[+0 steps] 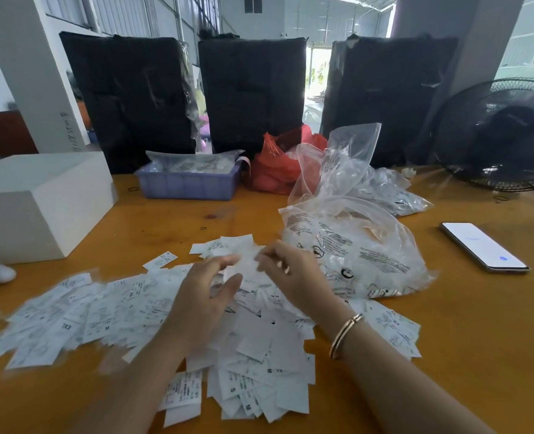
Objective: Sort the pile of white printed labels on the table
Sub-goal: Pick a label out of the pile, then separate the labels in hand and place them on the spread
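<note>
Both forearms reach in over the pile of labels (171,311), which lies scattered across the near middle of the wooden surface (466,333), some pieces showing size letters such as S and M. Over the far part of the pile, the left hand (206,289) hangs with loose, spread fingers, while the right hand (290,270) seems to pinch a label, though blur leaves that grip unclear. Sorting well probably means lifting one label at a time, reading its letter, and keeping separate stacks away from the clear printed bags (353,258) just beside the pile.
</note>
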Demonstrator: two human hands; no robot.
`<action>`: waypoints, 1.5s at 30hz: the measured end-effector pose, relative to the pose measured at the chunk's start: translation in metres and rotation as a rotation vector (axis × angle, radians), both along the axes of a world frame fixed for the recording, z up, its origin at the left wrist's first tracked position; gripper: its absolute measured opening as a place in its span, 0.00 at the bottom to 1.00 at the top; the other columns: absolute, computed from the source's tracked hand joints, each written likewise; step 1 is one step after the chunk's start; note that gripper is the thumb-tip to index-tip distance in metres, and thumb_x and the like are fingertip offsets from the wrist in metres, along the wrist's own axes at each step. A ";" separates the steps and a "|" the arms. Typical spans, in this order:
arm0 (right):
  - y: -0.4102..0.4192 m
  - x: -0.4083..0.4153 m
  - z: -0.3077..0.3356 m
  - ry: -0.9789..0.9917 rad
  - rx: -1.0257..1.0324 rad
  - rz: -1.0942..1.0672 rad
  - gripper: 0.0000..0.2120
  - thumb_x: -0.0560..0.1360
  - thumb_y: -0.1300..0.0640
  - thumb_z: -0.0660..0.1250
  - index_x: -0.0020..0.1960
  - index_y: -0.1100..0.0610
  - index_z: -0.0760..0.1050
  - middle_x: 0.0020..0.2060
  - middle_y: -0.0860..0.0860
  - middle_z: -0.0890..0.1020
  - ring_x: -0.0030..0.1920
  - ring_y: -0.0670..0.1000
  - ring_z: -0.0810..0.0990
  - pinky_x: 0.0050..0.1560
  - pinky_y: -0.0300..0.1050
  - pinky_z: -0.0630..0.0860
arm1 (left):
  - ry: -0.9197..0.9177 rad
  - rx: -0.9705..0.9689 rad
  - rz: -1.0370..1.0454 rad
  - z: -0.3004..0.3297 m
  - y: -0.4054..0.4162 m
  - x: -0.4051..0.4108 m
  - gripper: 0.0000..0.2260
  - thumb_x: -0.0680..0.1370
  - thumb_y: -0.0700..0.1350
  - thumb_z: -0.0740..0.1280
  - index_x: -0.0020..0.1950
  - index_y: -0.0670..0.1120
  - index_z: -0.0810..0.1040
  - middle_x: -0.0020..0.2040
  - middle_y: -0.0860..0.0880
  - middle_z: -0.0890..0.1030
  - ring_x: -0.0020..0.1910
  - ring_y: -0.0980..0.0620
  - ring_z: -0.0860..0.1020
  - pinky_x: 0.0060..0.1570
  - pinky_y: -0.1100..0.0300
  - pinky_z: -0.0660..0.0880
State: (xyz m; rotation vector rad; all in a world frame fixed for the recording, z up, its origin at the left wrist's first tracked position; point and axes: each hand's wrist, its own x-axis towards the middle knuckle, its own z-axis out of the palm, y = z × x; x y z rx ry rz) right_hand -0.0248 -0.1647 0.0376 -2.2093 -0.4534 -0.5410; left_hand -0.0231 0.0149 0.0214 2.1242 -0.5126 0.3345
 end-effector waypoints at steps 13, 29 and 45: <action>0.001 -0.003 -0.009 0.144 0.168 0.030 0.06 0.78 0.50 0.60 0.43 0.42 0.73 0.34 0.42 0.80 0.36 0.57 0.79 0.37 0.52 0.76 | 0.220 -0.353 0.019 -0.003 -0.005 0.004 0.04 0.74 0.41 0.72 0.44 0.50 0.81 0.37 0.56 0.82 0.36 0.61 0.79 0.36 0.72 0.74; -0.012 0.002 -0.024 0.191 -0.624 -0.175 0.25 0.78 0.44 0.55 0.73 0.49 0.62 0.69 0.45 0.68 0.68 0.50 0.66 0.70 0.54 0.58 | 0.234 -0.531 0.158 -0.004 -0.002 0.009 0.08 0.77 0.34 0.66 0.49 0.47 0.75 0.43 0.49 0.85 0.41 0.54 0.84 0.38 0.62 0.78; 0.002 0.005 -0.030 -0.057 -0.413 -0.144 0.12 0.79 0.48 0.61 0.54 0.49 0.81 0.50 0.47 0.77 0.52 0.50 0.72 0.56 0.48 0.68 | 0.370 -0.687 0.145 -0.002 -0.006 0.007 0.06 0.77 0.41 0.68 0.48 0.50 0.83 0.40 0.51 0.85 0.41 0.53 0.83 0.42 0.62 0.78</action>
